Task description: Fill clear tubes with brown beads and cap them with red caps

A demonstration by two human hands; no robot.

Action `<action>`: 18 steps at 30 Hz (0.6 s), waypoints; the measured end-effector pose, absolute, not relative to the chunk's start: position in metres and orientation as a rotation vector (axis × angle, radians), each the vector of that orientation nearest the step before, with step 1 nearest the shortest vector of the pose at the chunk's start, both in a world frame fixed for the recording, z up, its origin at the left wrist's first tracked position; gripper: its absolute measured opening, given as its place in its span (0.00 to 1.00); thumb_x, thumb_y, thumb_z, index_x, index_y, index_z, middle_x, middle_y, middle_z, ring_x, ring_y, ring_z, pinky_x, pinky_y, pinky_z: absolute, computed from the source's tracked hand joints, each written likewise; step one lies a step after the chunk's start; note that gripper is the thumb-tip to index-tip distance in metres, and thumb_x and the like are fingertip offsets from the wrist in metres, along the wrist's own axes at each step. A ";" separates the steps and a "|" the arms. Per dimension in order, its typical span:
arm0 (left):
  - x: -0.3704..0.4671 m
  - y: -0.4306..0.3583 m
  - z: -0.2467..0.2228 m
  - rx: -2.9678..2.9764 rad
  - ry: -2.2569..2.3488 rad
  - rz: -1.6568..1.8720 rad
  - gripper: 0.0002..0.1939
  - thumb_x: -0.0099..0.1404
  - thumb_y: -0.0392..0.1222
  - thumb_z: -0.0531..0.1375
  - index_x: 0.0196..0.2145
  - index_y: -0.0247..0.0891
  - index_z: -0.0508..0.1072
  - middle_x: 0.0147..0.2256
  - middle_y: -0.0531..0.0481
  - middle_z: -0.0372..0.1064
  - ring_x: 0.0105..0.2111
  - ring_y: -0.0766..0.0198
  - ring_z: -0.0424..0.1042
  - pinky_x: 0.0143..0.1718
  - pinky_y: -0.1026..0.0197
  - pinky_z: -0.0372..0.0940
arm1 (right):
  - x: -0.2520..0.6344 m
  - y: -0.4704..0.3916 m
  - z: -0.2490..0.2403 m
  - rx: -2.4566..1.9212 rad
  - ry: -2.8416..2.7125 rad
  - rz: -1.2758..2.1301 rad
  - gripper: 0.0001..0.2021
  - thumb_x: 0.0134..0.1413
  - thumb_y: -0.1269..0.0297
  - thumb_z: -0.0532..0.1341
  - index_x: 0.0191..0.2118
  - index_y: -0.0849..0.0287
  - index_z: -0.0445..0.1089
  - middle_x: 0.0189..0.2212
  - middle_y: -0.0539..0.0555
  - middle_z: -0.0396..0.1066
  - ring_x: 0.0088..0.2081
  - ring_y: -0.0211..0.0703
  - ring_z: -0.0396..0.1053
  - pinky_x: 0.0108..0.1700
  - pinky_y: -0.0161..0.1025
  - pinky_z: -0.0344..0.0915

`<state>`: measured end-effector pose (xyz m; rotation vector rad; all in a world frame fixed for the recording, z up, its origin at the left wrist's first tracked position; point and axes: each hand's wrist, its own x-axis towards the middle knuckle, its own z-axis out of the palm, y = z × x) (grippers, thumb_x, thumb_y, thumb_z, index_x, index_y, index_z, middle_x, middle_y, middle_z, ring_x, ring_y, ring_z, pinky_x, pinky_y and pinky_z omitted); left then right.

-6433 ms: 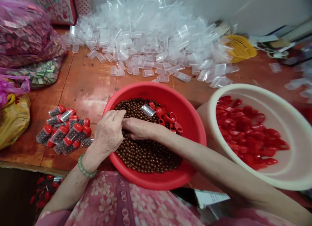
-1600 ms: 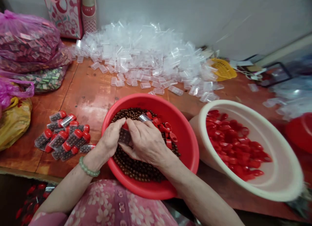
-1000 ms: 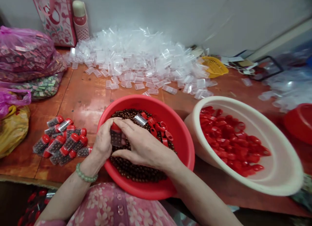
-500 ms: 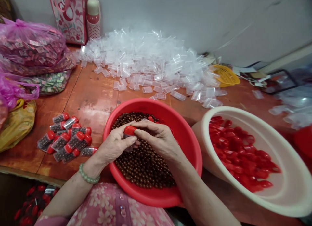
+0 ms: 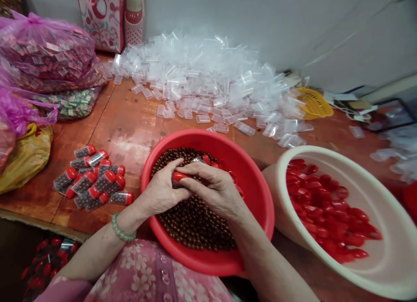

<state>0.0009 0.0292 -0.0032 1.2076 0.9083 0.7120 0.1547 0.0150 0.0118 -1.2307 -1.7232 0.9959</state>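
The left hand (image 5: 161, 190) grips a small container (image 5: 177, 180) over the red basin (image 5: 264, 193), near the middle of the frame, while the thumb and fingers of the right hand (image 5: 215, 187) pinch its red cap (image 5: 180, 176). The cap is on, though the fingers hide whether it sits fully down. At left lies a heap of filled containers (image 5: 85, 182), dark beads showing under red tops; these look done. Much appears left: a mound of transparent tubes (image 5: 208, 82), showing no beads, spreads across the upper middle and far outnumbers the heap

The red basin, lower middle, holds a wide bed of brown beads (image 5: 195, 224), with a few red pieces (image 5: 206, 159) partly hidden behind the right hand. The white tub (image 5: 391, 237) at right holds many loose caps (image 5: 332, 219), spread over the bottom and left side. Upper left, purple bags (image 5: 65, 61) bulge with small pieces too fine to identify
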 end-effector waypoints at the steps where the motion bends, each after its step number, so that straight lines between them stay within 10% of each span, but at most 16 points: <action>1: 0.001 0.029 -0.003 1.225 0.924 0.714 0.39 0.53 0.34 0.62 0.62 0.27 0.58 0.60 0.34 0.61 0.60 0.50 0.62 0.63 0.52 0.54 | 0.152 0.013 0.010 -1.245 -1.681 0.988 0.06 0.56 0.63 0.64 0.37 0.56 0.76 0.34 0.53 0.77 0.36 0.43 0.74 0.42 0.42 0.70; 18: -0.008 0.028 -0.007 0.979 0.746 0.774 0.40 0.45 0.32 0.61 0.58 0.34 0.62 0.48 0.44 0.70 0.45 0.59 0.71 0.48 0.59 0.65 | 0.132 0.002 -0.008 -1.115 -1.597 0.746 0.04 0.59 0.66 0.61 0.39 0.53 0.72 0.34 0.51 0.74 0.37 0.41 0.73 0.42 0.41 0.72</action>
